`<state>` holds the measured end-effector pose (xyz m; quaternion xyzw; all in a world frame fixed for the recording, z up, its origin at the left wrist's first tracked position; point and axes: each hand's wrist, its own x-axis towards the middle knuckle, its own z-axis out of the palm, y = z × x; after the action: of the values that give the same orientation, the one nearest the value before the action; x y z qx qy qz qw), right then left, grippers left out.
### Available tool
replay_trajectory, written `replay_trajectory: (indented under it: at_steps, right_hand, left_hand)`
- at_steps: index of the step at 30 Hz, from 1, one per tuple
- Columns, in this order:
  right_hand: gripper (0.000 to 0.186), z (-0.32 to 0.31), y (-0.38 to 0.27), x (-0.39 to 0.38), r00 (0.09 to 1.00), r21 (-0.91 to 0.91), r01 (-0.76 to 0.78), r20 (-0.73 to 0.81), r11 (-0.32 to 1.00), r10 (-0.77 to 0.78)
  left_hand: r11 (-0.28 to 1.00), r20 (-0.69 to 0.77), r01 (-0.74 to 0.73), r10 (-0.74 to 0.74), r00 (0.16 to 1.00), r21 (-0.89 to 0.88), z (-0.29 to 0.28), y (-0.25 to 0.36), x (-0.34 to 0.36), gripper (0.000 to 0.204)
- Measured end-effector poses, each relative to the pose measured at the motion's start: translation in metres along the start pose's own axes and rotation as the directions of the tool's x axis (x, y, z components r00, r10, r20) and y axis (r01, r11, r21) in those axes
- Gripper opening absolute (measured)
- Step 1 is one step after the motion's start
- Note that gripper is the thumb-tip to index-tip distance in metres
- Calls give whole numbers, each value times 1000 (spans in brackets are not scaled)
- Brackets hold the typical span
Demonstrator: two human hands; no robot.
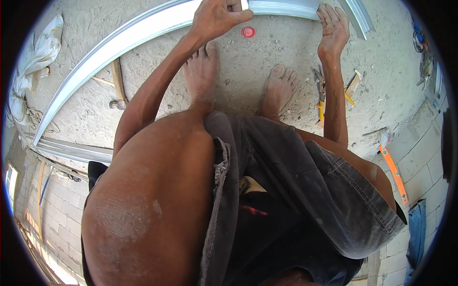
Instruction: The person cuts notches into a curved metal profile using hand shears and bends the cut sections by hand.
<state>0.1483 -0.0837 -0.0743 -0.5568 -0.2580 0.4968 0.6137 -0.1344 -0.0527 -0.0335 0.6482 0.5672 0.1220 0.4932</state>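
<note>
A long, shiny metal profile (pixel 129 37) lies across the dusty floor, its line bent by the lens. My left hand (pixel 214 20) is at the profile beyond my left foot, fingers curled over it and thumb stretched to the right. The upper picture edge cuts off part of that hand. To the right, my right hand (pixel 334 29) has its fingers extended and apart, by the profile's right end. A small round red object (pixel 248 32) sits on the ground between my hands, just below the profile. Another metal profile piece (pixel 357 18) stands or lies beside my right hand.
A hammer (pixel 117 83) lies left of my feet. Yellow-handled pliers or snips (pixel 321 107) lie by my right forearm. An orange spirit level (pixel 394 174) rests at the right, near blue cloth (pixel 416 233). White plastic sheeting (pixel 40 62) is at the far left.
</note>
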Motion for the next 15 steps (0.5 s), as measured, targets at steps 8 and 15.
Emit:
replay_trajectory:
  at_steps: [8, 15]
  right_hand:
    - [61, 40, -63, 26, 689, -654, 724, 666, 219, -286]
    - [53, 67, -52, 20, 545, -542, 836, 839, 82, -10]
  left_hand:
    - [926, -188, -274, 326, 926, 260, 12, -22, -9, 42]
    - [960, -163, -220, 248, 955, 171, 13, -14, -11, 40]
